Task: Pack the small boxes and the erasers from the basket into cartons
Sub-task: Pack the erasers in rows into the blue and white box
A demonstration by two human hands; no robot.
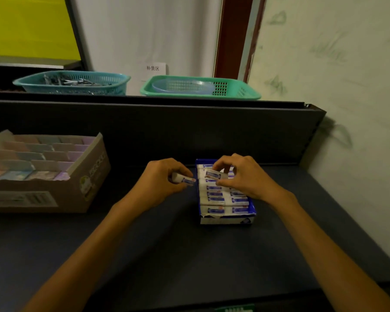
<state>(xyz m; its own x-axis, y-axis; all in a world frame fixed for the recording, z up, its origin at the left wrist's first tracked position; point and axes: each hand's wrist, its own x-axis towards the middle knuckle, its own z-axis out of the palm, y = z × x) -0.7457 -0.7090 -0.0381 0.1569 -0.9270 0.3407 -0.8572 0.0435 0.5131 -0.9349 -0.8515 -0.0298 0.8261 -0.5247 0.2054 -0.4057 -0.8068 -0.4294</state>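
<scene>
A small blue carton (227, 220) stands on the dark table, filled with rows of white erasers in blue sleeves (223, 200). My right hand (245, 176) pinches one eraser (215, 175) over the carton's far end. Just left of the carton, my left hand (160, 181) grips another eraser (185, 179). A brown cardboard carton (77, 176) at the left holds several rows of small pastel boxes (43, 154). Behind the partition sits a green basket (234, 91) with a pale bowl-shaped thing in it.
A teal basket (72, 83) with dark metal items sits behind the dark partition (144, 122) at the back left. A paper sign (153, 68) leans on the white wall. A wall closes the right side. The table (167, 255) reaches toward me.
</scene>
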